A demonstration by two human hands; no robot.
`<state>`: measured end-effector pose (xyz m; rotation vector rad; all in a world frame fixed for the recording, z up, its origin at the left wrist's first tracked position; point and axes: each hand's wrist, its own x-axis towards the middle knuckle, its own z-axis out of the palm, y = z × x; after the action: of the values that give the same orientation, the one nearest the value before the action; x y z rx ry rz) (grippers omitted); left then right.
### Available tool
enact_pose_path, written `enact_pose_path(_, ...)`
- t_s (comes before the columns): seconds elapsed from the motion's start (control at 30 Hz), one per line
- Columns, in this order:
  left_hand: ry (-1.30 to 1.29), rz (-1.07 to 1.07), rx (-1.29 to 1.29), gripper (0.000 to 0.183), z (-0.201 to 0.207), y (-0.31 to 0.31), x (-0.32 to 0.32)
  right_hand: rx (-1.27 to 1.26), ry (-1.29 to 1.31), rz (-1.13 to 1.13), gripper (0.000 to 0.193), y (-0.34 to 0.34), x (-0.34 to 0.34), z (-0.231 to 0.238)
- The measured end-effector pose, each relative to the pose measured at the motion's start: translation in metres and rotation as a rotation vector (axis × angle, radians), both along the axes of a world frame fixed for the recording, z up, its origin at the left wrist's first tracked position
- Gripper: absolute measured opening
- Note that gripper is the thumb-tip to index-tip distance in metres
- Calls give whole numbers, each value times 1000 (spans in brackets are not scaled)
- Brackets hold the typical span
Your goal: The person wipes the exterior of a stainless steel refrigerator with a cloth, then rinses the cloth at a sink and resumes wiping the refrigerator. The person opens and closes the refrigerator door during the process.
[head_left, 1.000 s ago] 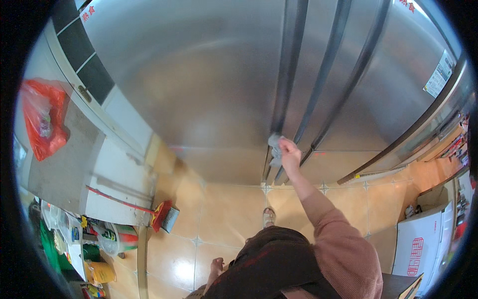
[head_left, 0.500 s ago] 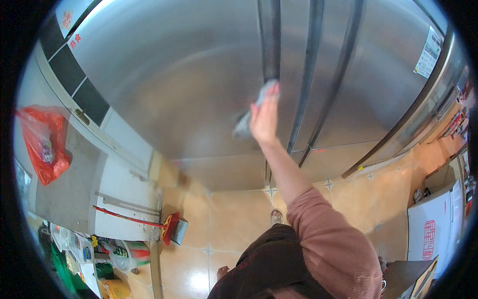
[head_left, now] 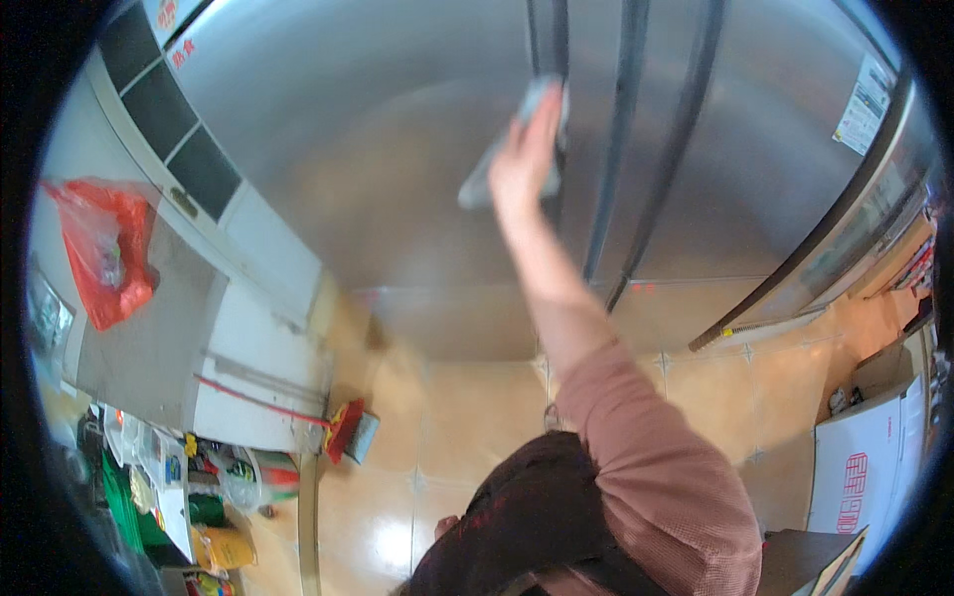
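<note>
Plainly, the right hand holds a pale cloth; the left hand's grip I cannot tell.

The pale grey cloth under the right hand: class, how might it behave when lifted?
The pale grey cloth is probably floppy, looking flattened between the right hand and metal door. Its thinness suggests lightness; its flat, angular outline makes rolling unlikely.

The floor is glossy tan tile with pale joints. A broad steel cabinet stands along its far side, a red broom rests to the left, and a white carton sits right.
</note>
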<state>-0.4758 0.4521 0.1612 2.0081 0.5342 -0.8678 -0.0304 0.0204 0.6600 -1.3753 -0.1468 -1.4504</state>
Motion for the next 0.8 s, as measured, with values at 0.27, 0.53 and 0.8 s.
enact_pose_path(0.27,-19,-98,121,33,8,-9,-32,-422,220,-382,63,-29,-11,-65)
enact_pose_path(0.53,-138,-208,139,21,19,2,-29,508,985,29,57,-1,-37,-281)
enact_pose_path(0.8,124,609,-308,22,4,9,-5,220,510,145,50,-20,-44,-131)
